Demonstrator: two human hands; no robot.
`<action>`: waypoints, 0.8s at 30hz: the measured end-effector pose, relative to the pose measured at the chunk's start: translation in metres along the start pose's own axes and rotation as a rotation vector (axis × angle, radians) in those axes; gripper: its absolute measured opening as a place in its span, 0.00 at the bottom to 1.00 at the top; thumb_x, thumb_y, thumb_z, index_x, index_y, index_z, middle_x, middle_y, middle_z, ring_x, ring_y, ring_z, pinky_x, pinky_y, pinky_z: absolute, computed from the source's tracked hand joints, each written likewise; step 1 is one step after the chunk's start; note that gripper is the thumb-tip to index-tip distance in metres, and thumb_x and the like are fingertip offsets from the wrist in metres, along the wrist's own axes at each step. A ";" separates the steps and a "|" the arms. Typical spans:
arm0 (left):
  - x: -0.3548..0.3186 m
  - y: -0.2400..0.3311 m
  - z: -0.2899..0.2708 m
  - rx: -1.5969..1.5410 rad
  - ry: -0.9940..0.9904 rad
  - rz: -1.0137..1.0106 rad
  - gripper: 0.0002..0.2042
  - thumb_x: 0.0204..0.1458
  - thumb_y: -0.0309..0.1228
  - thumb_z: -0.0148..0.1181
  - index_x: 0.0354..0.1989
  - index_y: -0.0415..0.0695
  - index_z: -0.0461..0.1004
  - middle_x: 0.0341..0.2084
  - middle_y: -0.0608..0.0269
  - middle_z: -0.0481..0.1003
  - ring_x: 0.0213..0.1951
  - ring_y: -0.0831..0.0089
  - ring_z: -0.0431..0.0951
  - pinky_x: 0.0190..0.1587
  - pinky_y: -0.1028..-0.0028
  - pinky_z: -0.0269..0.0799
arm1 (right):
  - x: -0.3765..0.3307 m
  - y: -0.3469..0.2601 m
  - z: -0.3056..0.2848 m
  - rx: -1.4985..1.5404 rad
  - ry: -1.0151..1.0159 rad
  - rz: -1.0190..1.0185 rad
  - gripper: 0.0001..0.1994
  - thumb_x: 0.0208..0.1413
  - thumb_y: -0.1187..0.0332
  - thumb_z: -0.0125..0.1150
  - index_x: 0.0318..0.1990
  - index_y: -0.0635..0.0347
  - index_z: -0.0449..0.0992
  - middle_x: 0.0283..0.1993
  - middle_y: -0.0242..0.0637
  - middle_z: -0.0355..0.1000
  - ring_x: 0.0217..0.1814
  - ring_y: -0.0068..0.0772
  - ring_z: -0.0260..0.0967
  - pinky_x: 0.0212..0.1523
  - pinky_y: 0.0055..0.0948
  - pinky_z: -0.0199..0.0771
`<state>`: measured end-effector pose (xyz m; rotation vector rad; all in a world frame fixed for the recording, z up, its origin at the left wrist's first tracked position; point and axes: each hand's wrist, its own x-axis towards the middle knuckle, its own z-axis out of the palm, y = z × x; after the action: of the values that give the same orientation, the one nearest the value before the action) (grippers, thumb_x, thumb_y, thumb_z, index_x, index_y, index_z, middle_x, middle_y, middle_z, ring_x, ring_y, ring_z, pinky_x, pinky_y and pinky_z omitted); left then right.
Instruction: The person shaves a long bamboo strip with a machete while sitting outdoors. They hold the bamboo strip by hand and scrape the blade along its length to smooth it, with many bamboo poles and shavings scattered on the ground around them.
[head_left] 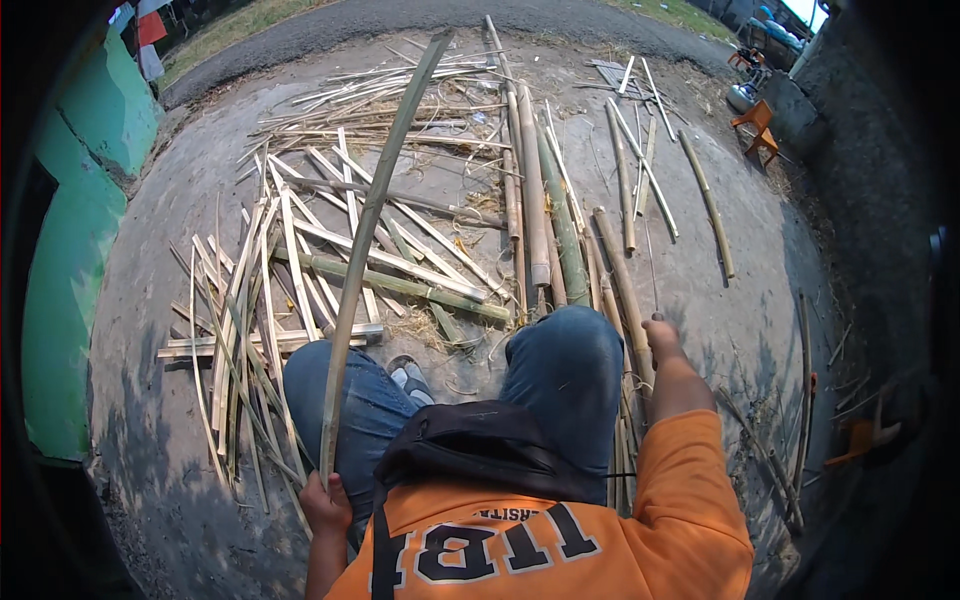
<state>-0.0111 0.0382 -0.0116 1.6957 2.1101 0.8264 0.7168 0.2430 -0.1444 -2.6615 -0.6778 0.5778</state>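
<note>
I sit on the ground in blue jeans and an orange shirt. My left hand [325,503] is closed around the near end of a long split bamboo strip [372,230] that rises away from me across my left knee toward the far ground. My right hand [662,337] is beside my right knee, gripping the handle of a thin blade or rod [649,262] that points away from me; its kind is hard to tell. Whole bamboo poles [560,215] lie just ahead of my knees.
Several split bamboo strips [255,310] are scattered over the concrete ground at my left and front. More poles [708,200] lie at the right. A green wall [70,250] stands left, a grey wall right, an orange chair [757,125] far right, a road beyond.
</note>
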 end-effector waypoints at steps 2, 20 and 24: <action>0.000 -0.002 0.001 0.010 -0.010 -0.011 0.36 0.64 0.65 0.43 0.24 0.37 0.66 0.16 0.42 0.68 0.27 0.34 0.74 0.28 0.52 0.66 | -0.004 0.077 0.015 -0.172 -0.175 0.307 0.20 0.53 0.62 0.58 0.51 0.61 0.81 0.48 0.50 0.81 0.50 0.44 0.81 0.52 0.40 0.78; -0.006 0.005 -0.008 0.058 0.005 0.028 0.34 0.65 0.62 0.46 0.23 0.38 0.67 0.15 0.41 0.68 0.27 0.32 0.73 0.27 0.49 0.65 | -0.127 0.178 0.073 -0.077 -0.030 0.344 0.24 0.53 0.62 0.58 0.52 0.73 0.78 0.56 0.59 0.77 0.58 0.57 0.76 0.57 0.45 0.76; -0.011 0.015 -0.014 0.055 0.041 0.024 0.34 0.64 0.62 0.45 0.24 0.38 0.69 0.16 0.40 0.69 0.28 0.31 0.74 0.28 0.48 0.66 | -0.123 0.063 0.048 -0.091 0.030 0.083 0.22 0.51 0.53 0.66 0.45 0.63 0.82 0.49 0.56 0.79 0.57 0.56 0.77 0.57 0.46 0.76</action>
<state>-0.0050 0.0260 0.0072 1.7494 2.1620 0.8241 0.6203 0.1380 -0.1744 -2.7887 -0.6008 0.5403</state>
